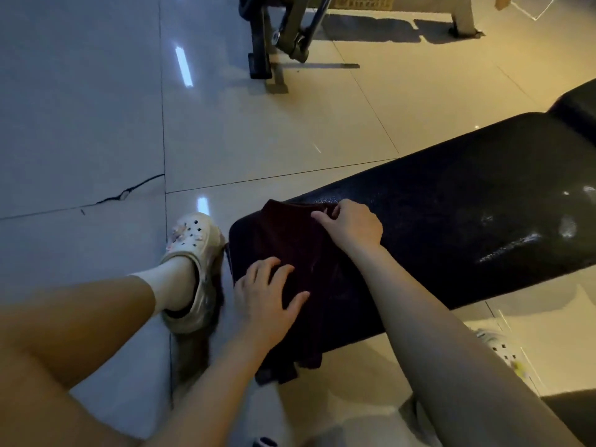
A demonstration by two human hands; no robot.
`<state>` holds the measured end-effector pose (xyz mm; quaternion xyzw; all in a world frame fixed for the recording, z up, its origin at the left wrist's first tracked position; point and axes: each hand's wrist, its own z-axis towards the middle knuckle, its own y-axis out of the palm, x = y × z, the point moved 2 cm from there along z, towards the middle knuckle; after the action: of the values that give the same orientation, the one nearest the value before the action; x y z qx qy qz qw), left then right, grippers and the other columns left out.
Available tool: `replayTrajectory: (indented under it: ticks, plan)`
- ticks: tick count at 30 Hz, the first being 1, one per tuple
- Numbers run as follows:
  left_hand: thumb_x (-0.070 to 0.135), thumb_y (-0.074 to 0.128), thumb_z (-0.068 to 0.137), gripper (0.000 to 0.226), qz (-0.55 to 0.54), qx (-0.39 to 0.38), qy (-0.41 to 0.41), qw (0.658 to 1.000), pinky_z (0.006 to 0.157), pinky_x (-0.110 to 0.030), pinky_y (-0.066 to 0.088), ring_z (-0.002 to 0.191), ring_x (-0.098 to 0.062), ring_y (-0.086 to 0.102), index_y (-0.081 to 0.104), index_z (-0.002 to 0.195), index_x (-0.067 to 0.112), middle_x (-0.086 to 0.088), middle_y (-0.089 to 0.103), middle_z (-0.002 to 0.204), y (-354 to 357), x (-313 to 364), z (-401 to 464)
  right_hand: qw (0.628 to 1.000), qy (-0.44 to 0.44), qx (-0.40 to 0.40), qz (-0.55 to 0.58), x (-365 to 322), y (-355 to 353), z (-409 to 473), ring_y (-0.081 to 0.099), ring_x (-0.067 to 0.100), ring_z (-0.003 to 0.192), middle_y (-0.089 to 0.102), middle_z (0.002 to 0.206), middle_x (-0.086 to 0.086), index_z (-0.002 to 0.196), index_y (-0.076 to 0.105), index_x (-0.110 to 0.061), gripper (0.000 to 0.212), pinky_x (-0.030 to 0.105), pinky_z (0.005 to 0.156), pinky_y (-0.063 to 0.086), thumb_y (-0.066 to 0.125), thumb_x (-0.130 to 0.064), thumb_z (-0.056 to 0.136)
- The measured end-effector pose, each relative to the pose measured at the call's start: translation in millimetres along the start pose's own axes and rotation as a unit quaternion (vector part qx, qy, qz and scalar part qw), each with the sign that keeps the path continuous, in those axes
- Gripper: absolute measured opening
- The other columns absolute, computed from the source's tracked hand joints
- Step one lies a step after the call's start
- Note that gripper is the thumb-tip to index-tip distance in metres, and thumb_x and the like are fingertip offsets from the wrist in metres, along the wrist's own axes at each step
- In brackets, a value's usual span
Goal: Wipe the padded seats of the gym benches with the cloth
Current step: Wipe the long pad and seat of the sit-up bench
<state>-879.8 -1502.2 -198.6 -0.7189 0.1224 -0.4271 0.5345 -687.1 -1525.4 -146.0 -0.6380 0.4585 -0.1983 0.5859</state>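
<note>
Both bare forearms reach forward; the left hand [267,301] lies flat with fingers spread, the right hand [350,225] pinches with curled fingers.

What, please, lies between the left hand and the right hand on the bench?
In the head view only the dark cloth, spread over the bench end, lies between left hand and right hand.

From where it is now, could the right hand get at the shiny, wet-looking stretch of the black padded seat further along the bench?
Probably yes. The right hand pinches the far edge of the dark maroon cloth, and the shiny stretch of the black padded bench seat lies beyond it with nothing between them.
</note>
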Motion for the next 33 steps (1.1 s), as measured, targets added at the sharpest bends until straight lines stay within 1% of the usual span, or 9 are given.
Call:
replayTrajectory:
  ticks: [5,12,15,17,19,23,25,29,33]
  plan:
    - [0.078,0.028,0.078,0.09,-0.039,-0.08,-0.047,0.995,0.117,-0.042,0.023,0.145,-0.022,0.017,0.011,0.153,0.033,-0.002,0.011,0.159,14.8,-7.7,-35.2,0.999,-0.034,0.012,-0.014,3.5,-6.9,12.0,0.057,0.033,0.09,0.064,0.105,0.012,0.108,0.053,-0.011,0.021,0.036,0.067,0.037,0.046,-0.03,0.102]
    - [0.076,-0.003,0.064,0.103,0.006,-0.122,-0.048,0.991,0.119,-0.032,0.005,0.149,-0.019,-0.004,0.009,0.154,0.028,0.0,-0.001,0.162,12.0,-10.2,-51.2,0.994,-0.083,0.071,0.006,15.3,-10.6,3.1,0.049,0.032,0.074,0.061,0.092,0.013,0.11,0.044,-0.007,0.022,0.037,0.062,0.032,0.039,-0.028,0.104]
    - [0.075,0.015,0.073,0.094,0.001,-0.086,-0.044,0.995,0.114,-0.043,0.026,0.144,-0.027,0.025,0.037,0.147,0.021,-0.006,0.026,0.156,5.8,-6.8,-49.9,0.995,-0.083,0.053,-0.004,17.1,-2.3,7.2,0.049,0.032,0.076,0.062,0.096,0.016,0.109,0.045,-0.007,0.02,0.037,0.062,0.033,0.041,-0.026,0.104]
    - [0.068,0.037,0.08,0.071,0.022,-0.022,0.01,0.999,0.093,-0.046,0.048,0.122,-0.029,0.054,0.061,0.125,0.018,-0.008,0.054,0.134,5.1,0.1,-50.2,0.995,-0.084,0.045,-0.018,18.7,-1.2,10.7,0.054,0.035,0.082,0.063,0.099,0.017,0.109,0.046,-0.007,0.021,0.037,0.062,0.034,0.043,-0.027,0.104]
    - [0.063,0.051,0.079,0.057,0.029,-0.018,0.061,0.998,0.081,-0.04,0.054,0.111,-0.025,0.06,0.065,0.113,0.02,-0.005,0.059,0.123,11.6,8.5,-54.3,0.996,-0.081,0.034,-0.016,18.8,-3.3,12.9,0.053,0.036,0.083,0.062,0.1,0.017,0.108,0.047,-0.007,0.023,0.038,0.063,0.035,0.044,-0.029,0.103]
    - [0.027,0.082,0.073,0.035,-0.038,-0.021,0.07,0.997,0.089,-0.044,0.052,0.113,-0.027,0.06,0.066,0.102,0.016,-0.006,0.06,0.12,22.3,14.0,-60.8,0.997,-0.081,0.0,-0.014,15.9,-7.5,11.6,0.049,0.029,0.079,0.058,0.093,0.008,0.102,0.046,-0.013,0.033,0.036,0.064,0.038,0.051,-0.045,0.098]
    - [0.013,0.079,0.075,0.025,-0.078,-0.002,0.081,0.994,0.09,-0.037,0.052,0.111,-0.024,0.06,0.067,0.096,0.016,-0.006,0.062,0.118,21.8,8.4,-60.5,0.993,-0.104,-0.016,-0.059,12.7,-6.3,10.7,0.048,0.028,0.078,0.06,0.095,0.008,0.106,0.047,-0.014,0.029,0.035,0.065,0.037,0.054,-0.041,0.097]
    - [0.011,0.072,0.078,0.013,-0.117,0.028,0.091,0.989,0.075,-0.001,0.035,0.093,0.0,0.054,0.067,0.088,0.019,0.005,0.064,0.1,8.5,2.2,-62.7,0.989,-0.14,0.016,-0.044,6.7,-8.7,7.9,0.054,0.031,0.085,0.065,0.102,0.011,0.112,0.052,-0.014,0.02,0.035,0.064,0.035,0.052,-0.03,0.099]
    - [0.023,0.05,0.079,0.015,-0.047,0.047,0.156,0.986,0.062,-0.005,0.031,0.069,-0.002,0.049,0.064,0.076,0.018,0.009,0.06,0.078,-6.7,12.1,-69.8,0.989,-0.139,0.043,0.039,11.1,-14.1,1.1,0.058,0.033,0.089,0.064,0.096,0.01,0.101,0.054,-0.012,0.017,0.036,0.066,0.04,0.057,-0.029,0.097]
